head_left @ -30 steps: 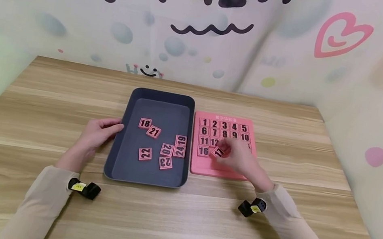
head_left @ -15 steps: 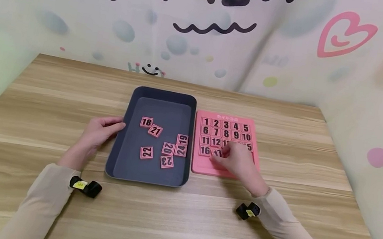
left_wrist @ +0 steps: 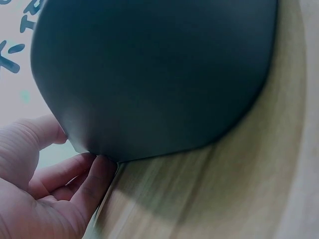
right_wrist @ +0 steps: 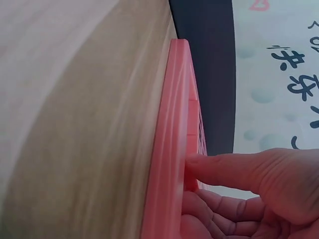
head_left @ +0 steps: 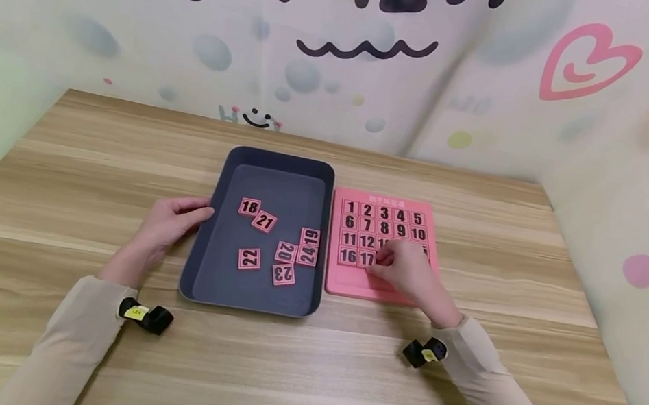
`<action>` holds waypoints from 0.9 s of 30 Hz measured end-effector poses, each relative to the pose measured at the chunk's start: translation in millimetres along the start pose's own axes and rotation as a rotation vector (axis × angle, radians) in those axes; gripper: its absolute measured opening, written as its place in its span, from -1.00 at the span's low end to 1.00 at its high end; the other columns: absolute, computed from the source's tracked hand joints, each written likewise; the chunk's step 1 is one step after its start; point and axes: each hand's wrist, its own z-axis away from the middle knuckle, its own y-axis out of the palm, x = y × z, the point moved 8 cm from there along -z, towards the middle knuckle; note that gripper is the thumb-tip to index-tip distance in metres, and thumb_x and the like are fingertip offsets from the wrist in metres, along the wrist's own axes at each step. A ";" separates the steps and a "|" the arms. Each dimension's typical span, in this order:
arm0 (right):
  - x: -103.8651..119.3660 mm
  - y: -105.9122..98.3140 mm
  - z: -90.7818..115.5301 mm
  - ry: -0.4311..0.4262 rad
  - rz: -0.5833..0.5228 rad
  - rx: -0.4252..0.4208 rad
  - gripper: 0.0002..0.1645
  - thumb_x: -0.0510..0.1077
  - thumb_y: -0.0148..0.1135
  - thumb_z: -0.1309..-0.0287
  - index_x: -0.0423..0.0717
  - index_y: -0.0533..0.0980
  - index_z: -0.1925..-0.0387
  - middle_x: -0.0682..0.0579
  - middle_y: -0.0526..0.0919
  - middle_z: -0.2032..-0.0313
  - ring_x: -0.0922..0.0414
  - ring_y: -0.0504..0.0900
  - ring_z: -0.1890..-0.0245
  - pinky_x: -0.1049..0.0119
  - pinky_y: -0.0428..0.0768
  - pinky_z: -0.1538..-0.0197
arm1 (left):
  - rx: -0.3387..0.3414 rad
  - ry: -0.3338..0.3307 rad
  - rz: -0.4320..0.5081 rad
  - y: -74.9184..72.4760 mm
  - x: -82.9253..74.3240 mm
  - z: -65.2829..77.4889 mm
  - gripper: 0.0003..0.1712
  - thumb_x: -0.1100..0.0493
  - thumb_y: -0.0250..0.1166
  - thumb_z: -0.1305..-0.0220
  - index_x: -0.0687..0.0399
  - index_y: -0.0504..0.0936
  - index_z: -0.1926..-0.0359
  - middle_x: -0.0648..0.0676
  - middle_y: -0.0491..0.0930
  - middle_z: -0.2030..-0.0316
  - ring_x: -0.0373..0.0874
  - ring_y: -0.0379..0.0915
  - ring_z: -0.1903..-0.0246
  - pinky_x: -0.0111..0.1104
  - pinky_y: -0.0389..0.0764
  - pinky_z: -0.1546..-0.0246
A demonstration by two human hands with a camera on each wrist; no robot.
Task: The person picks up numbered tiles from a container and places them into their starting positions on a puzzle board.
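Observation:
My left hand [head_left: 167, 225] holds the left wall of a dark blue-grey tray [head_left: 222, 288], thumb and fingertips at its rim; the left wrist view shows the tray's outside close up. A pink number board [head_left: 350, 282] lies against the tray's right side. Over its lower half, my right hand [head_left: 408, 270] pinches the number 17 tile [head_left: 365, 259], which lies level beside the number 16 tile [head_left: 347, 255]. In the right wrist view the thumb [right_wrist: 219, 169] reaches over the board's raised edge, with the other fingers curled below. The hand covers part of the third row.
Inside the tray lie several loose number tiles, among them 18 [head_left: 250, 206], 21 [head_left: 263, 222], 22 [head_left: 249, 258] and 23 [head_left: 284, 274]. Rows of tiles from 1 [head_left: 351, 207] fill the board's upper part. A printed backdrop [head_left: 327, 92] stands behind the wooden table [head_left: 287, 377].
Tile 17 was tilted in my right fingers; it has turned straight and settled in line beside 16. My right hand shifted slightly. The left hand stays at the tray.

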 end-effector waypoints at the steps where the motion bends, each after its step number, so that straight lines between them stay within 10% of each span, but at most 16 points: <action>1: -0.2 0.1 -0.5 0.000 -0.003 0.004 -0.82 -0.25 0.45 0.11 -0.27 0.59 0.53 -0.05 0.64 0.52 0.11 0.59 0.49 0.28 0.59 0.36 | -0.001 0.000 0.000 0.0 -0.1 0.0 -0.41 0.07 0.20 -0.29 0.33 0.38 -0.24 0.28 0.37 -0.21 -0.38 0.36 0.07 -0.66 0.45 0.18; 11: 9.3 -14.9 -9.7 0.036 0.014 0.036 -0.72 -0.12 0.47 0.10 -0.26 0.61 0.43 -0.03 0.66 0.48 0.11 0.59 0.45 0.24 0.57 0.30 | -0.005 0.004 0.002 0.4 -1.1 0.2 -0.42 0.09 0.19 -0.30 0.34 0.38 -0.24 0.29 0.37 -0.20 -0.38 0.36 0.07 -0.65 0.46 0.17; 27: 122.1 11.6 -91.1 -0.184 -0.215 0.144 -0.61 -0.15 0.39 -0.03 -0.28 0.57 0.13 -0.06 0.63 0.25 0.12 0.58 0.23 0.38 0.55 0.16 | -0.001 0.018 0.010 -0.6 -1.5 0.4 -0.42 0.09 0.18 -0.30 0.36 0.38 -0.23 0.30 0.37 -0.20 -0.40 0.36 0.06 -0.67 0.45 0.17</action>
